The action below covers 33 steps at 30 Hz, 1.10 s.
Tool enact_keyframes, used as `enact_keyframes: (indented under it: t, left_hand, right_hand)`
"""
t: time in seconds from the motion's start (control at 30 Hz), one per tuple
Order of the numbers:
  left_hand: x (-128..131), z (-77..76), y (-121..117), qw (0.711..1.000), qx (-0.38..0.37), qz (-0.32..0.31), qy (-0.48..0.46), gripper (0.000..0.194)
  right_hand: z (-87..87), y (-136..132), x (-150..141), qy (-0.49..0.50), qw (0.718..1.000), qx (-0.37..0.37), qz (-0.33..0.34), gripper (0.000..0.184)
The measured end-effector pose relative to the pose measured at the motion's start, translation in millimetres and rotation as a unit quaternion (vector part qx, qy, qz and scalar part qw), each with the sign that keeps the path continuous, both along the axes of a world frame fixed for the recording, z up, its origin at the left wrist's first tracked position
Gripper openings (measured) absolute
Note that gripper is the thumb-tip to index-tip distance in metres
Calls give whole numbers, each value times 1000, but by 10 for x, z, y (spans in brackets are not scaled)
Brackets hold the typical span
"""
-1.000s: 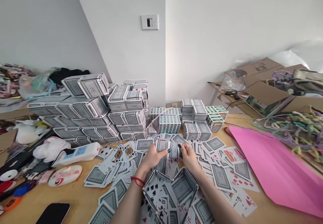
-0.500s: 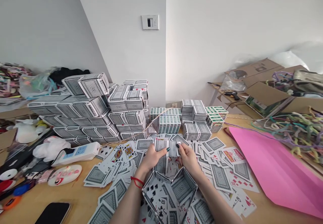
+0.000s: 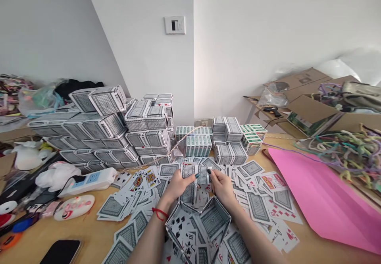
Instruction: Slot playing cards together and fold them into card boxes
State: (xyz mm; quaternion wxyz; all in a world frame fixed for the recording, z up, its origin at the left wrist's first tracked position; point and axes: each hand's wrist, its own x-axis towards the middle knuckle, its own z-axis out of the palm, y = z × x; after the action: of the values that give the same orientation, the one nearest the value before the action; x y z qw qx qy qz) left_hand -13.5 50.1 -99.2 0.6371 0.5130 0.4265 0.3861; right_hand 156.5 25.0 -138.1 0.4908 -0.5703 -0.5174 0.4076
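Observation:
My left hand (image 3: 179,185) is closed on a grey-backed playing card (image 3: 188,171), thumb lying across its face-down back. My right hand (image 3: 220,184) pinches the edge of a second playing card (image 3: 203,174) right beside the first. Whether the two cards are joined, I cannot tell. Just below and between my wrists stands an open frame of folded playing cards (image 3: 214,218), with loose cards showing inside it. Scattered playing cards (image 3: 258,209) lie face up and face down around both hands.
Blocks built from folded cards (image 3: 105,125) are stacked at the back left, with smaller blocks (image 3: 230,153) at centre. Green card boxes (image 3: 199,145) stand between. A power strip (image 3: 91,181), a phone (image 3: 62,252) and pink paper (image 3: 321,200) lie around. Cardboard boxes (image 3: 315,115) are at right.
The view has shifted slightly, so everything sits a little further left. Both hands keep their hold on the cards, with barely any movement.

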Motion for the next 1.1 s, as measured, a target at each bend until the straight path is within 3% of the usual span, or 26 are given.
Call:
enact_keyframes:
  t: [0.1,0.2,0.3,0.43,0.57,0.67,0.77,0.93,1.1]
  left_hand:
    - [-5,-29,21,999,-17,42,-10,26]
    - [-24,-31,41,996,-33,86,-14,26]
    - [-44,-23,53,994,-52,86,-38,26]
    - [-64,-57,67,993,-53,91,-51,27]
    - [-69,-122,81,991,-66,93,-74,28]
    - [-66,-148,90,988,-82,85,-97,27]
    - [-71,-166,100,988,-65,99,-96,28]
    - [-91,-231,128,972,43,229,-31,31]
    - [-111,-275,154,964,66,251,-49,28]
  right_hand:
    - [-23,-8,32,-131,985,79,-77,40]
    - [-28,10,129,-275,941,146,-132,29]
    - [-81,52,224,-378,903,140,-150,32]
    - [-188,107,269,-402,898,120,-136,39]
    - [-196,122,271,-298,934,114,-159,39]
    - [-136,104,274,-174,972,87,-135,30]
    - [-81,88,277,-67,990,55,-113,34]
    - [-56,105,272,140,983,0,-119,42]
    - [38,85,231,289,956,-23,-37,38]
